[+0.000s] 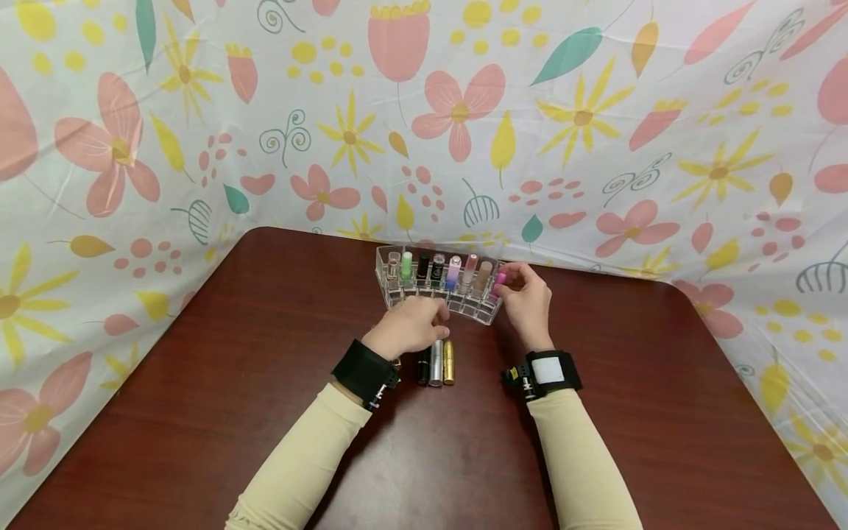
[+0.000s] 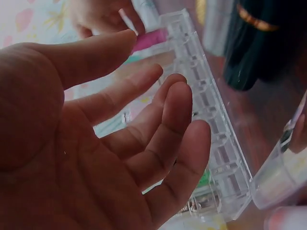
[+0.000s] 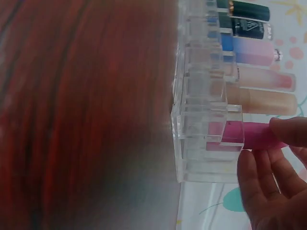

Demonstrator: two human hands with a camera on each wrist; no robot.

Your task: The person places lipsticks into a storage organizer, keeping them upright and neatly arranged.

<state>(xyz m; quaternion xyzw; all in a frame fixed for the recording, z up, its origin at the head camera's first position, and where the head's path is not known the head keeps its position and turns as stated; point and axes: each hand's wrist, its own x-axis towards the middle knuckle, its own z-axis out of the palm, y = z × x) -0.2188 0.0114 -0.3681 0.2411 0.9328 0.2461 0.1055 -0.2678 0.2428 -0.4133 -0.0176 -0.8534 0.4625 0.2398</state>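
Observation:
A clear acrylic lipstick organizer [image 1: 477, 313] with stepped compartments stands toward the back of the table. Its back row holds several tubes, among them a green one [image 1: 406, 263], a blue-to-pink one [image 1: 453, 272] and a beige one [image 3: 271, 101]. At the right end, my right hand [image 1: 530, 298] pinches a bright pink lipstick tube [image 3: 252, 135] between thumb and fingers; the tube's lower part is inside the end compartment. My left hand [image 1: 412, 324] hovers just in front of the organizer, fingers loosely bent and holding nothing.
Below my left hand, a black tube [image 1: 422, 369], a silver tube [image 1: 436, 368] and a gold tube [image 1: 449, 363] lie side by side on the dark wooden table [image 1: 265, 368]. Other items are partly hidden by that hand. A flower-printed cloth [image 1: 457, 184] hangs behind the table.

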